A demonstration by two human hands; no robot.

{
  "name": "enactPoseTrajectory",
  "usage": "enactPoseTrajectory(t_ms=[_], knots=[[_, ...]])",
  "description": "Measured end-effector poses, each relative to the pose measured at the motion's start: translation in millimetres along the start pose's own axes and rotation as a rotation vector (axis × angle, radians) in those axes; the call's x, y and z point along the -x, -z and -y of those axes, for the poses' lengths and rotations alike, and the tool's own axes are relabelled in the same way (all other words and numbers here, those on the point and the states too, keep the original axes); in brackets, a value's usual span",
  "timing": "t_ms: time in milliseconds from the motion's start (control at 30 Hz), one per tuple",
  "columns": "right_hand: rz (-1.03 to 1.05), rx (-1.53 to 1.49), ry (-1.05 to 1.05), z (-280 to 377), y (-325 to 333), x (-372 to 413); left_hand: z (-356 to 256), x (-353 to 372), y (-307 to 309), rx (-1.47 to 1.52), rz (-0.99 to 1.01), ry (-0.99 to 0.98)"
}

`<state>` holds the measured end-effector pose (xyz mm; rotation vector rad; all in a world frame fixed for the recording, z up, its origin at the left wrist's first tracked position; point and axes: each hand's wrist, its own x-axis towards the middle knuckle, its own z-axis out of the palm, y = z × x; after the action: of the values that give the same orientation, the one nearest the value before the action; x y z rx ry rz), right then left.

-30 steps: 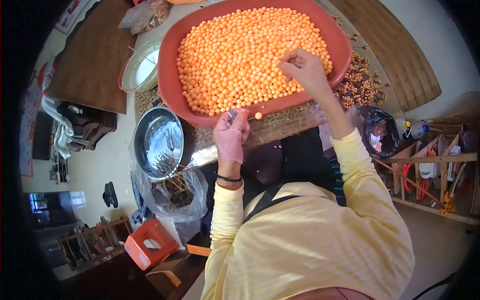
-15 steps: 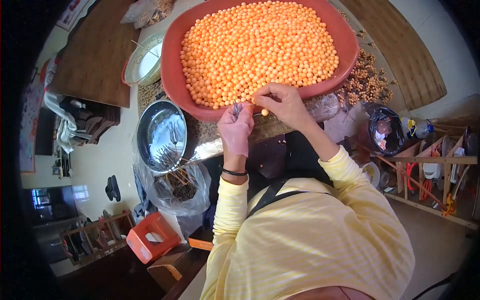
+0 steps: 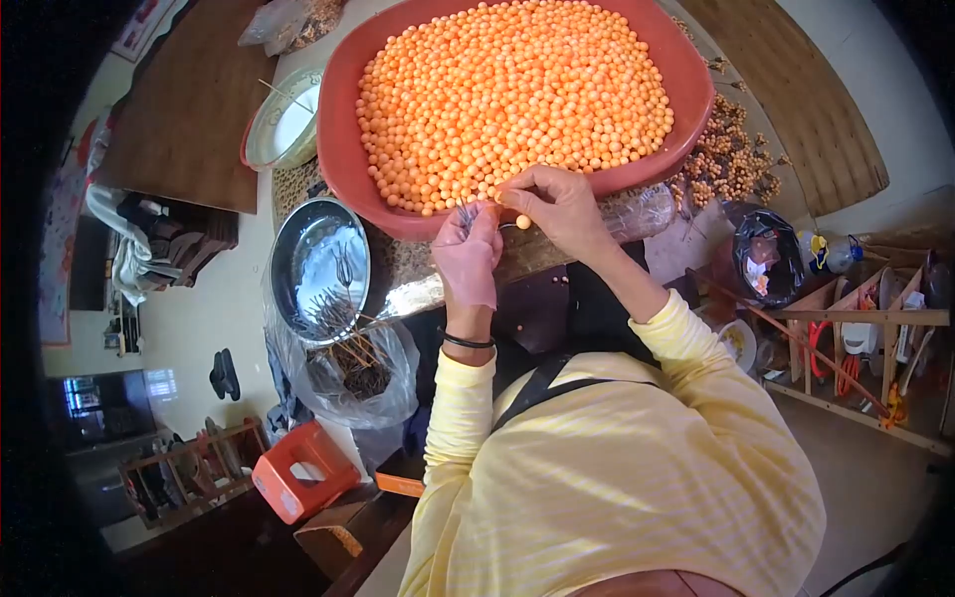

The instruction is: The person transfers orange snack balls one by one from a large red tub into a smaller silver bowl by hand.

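Note:
At the near rim of a red basin (image 3: 338, 149) full of orange beads (image 3: 517, 90), my two hands meet. My left hand (image 3: 468, 254), in a thin pinkish covering, is closed around a small bunch of thin dark stems (image 3: 464, 213). My right hand (image 3: 559, 211) is bare and pinches at the left fingertips. What lies between its thumb and forefinger looks like an orange bead, mostly hidden. Just below the right fingertips, a single orange bead (image 3: 523, 222) sticks out at the end of a stem.
Left of the basin stand a dark metal bowl (image 3: 282, 269) with stems in it and a bowl of white liquid (image 3: 295, 127). A plastic bag of stems (image 3: 383, 388) hangs below. Finished-looking bead sprigs (image 3: 731, 159) lie at right, near a black-lined bin (image 3: 766, 254). A red stool (image 3: 298, 473) stands lower left.
Both hands stay at the same place by the basin's rim. The right hand and the protruding bead have shifted very slightly left.

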<state>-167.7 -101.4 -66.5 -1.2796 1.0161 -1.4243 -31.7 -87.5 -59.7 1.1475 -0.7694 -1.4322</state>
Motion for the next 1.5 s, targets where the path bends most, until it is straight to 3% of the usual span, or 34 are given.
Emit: enactPoseTrajectory(t_ms=[800,933,1500], knots=[[0.049,0.105,0.119,-12.4,-9.6,-4.0,2.9,-8.7,12.8,0.006,0.032,0.008],[-0.053,0.095,0.111,-11.0,-5.5,-3.4,-8.0,-7.9,12.6,0.021,0.155,0.133],[-0.091,-0.077,0.041,8.0,9.4,16.5,-13.4,-1.8,4.2,0.067,0.166,0.052]])
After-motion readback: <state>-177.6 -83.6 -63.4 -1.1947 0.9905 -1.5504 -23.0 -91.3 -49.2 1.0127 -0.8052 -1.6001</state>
